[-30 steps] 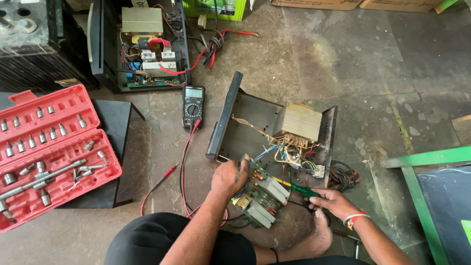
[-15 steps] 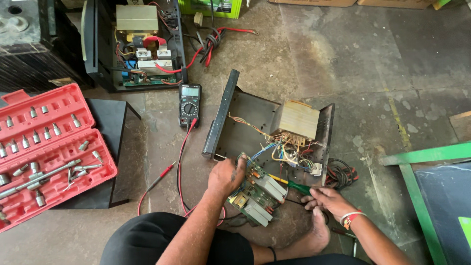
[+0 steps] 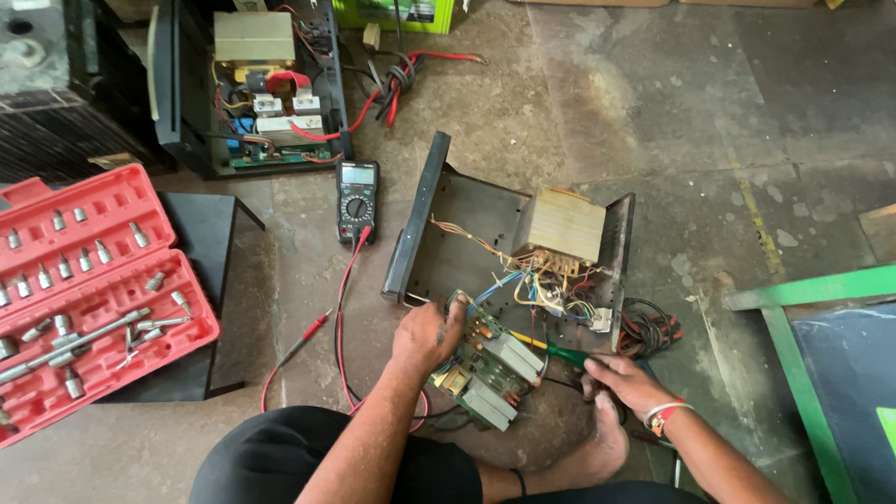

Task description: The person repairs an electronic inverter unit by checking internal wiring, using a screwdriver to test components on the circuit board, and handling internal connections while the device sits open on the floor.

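Note:
A green circuit board (image 3: 490, 364) with silver heat sinks lies tilted at the front of an open black metal chassis (image 3: 467, 233) on the concrete floor. My left hand (image 3: 427, 334) grips the board's left end. My right hand (image 3: 627, 381) holds a green-and-yellow screwdriver (image 3: 551, 349), its tip reaching toward the board's upper edge. Coloured wires (image 3: 537, 280) run from the board to a tan transformer (image 3: 561, 224) inside the chassis. My bare foot (image 3: 597, 453) rests just below the board.
A black multimeter (image 3: 357, 200) with red leads (image 3: 317, 327) lies left of the chassis. A red socket set case (image 3: 84, 289) stands open at the far left on a black box. A second opened unit (image 3: 257, 84) sits at the top. A green frame (image 3: 793, 373) is at right.
The view has shifted slightly. My right hand has slid back along the screwdriver toward its handle. My left hand stays on the board.

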